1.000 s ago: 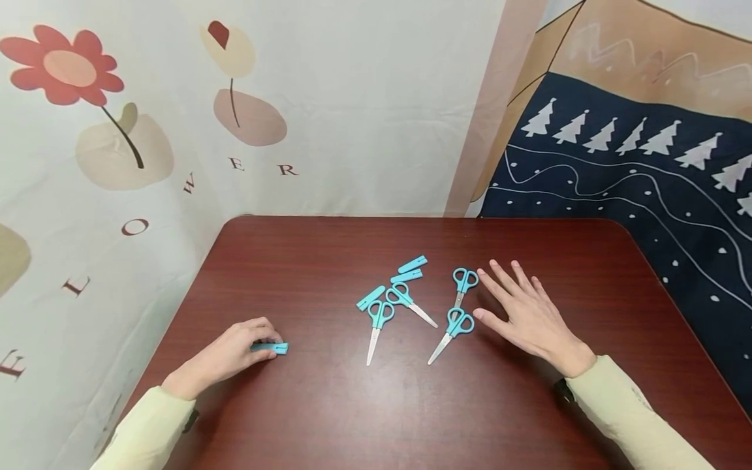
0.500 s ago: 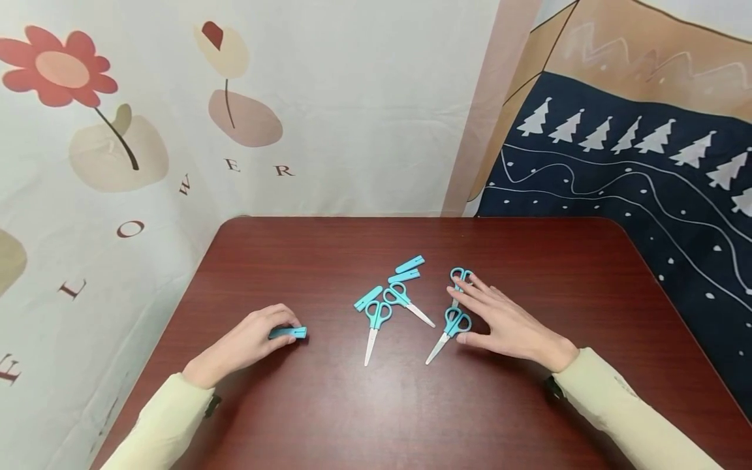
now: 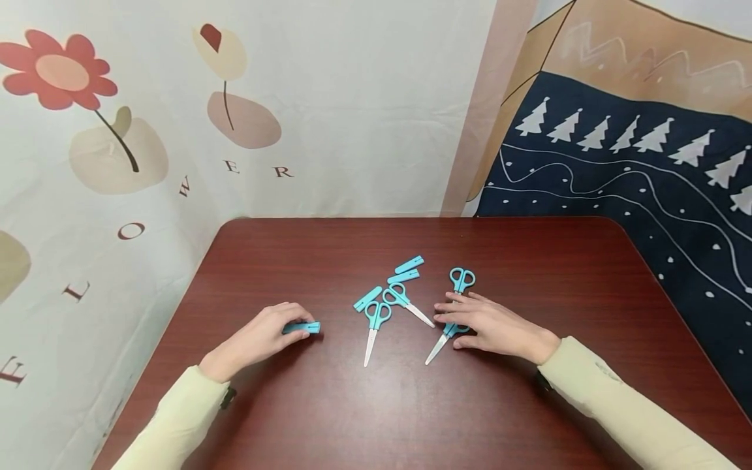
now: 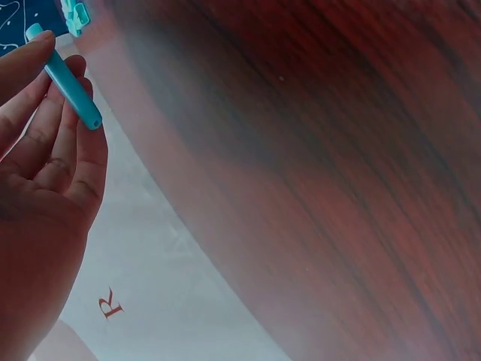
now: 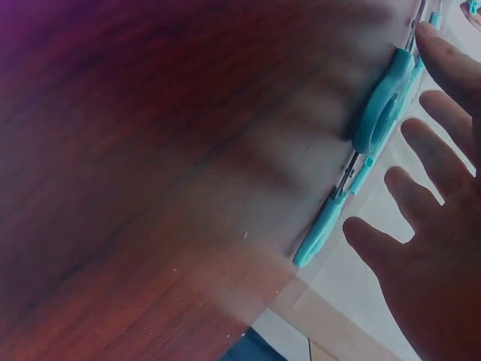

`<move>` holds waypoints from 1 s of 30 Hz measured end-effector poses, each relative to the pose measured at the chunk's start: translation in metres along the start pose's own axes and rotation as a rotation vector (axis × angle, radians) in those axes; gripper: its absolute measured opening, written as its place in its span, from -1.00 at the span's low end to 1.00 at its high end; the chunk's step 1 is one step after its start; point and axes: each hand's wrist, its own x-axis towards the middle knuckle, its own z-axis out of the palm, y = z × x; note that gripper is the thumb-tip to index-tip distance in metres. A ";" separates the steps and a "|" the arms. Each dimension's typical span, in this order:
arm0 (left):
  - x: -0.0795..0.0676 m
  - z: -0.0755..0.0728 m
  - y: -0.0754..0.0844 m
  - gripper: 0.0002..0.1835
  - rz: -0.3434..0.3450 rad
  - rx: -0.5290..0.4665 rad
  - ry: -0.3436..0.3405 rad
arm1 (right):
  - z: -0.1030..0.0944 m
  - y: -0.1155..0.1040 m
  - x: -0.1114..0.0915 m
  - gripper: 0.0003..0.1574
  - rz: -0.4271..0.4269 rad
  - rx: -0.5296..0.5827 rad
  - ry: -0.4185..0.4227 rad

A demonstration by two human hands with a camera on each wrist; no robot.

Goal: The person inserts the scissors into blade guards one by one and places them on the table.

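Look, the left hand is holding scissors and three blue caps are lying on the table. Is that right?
Almost! The wrong bit is what the left hand holds: it is a blue cap, as the left wrist view shows. Three other blue caps do lie on the table.

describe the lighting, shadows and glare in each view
Head: bright, with a pale glare patch on the table just in front of the scissors; left wrist: dimmer, a broad, soft-edged shadow on the tabletop; right wrist: dim, purple-tinted top-left corner, blurry dark streaks beside the right hand.
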 end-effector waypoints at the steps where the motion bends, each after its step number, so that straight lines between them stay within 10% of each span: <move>1: 0.001 0.001 0.000 -0.80 0.000 0.000 0.000 | 0.000 0.000 0.001 -0.29 -0.011 -0.007 -0.005; 30: 0.011 0.013 0.008 -0.79 0.039 -0.026 0.033 | 0.003 -0.003 0.001 -0.75 -0.051 -0.027 0.052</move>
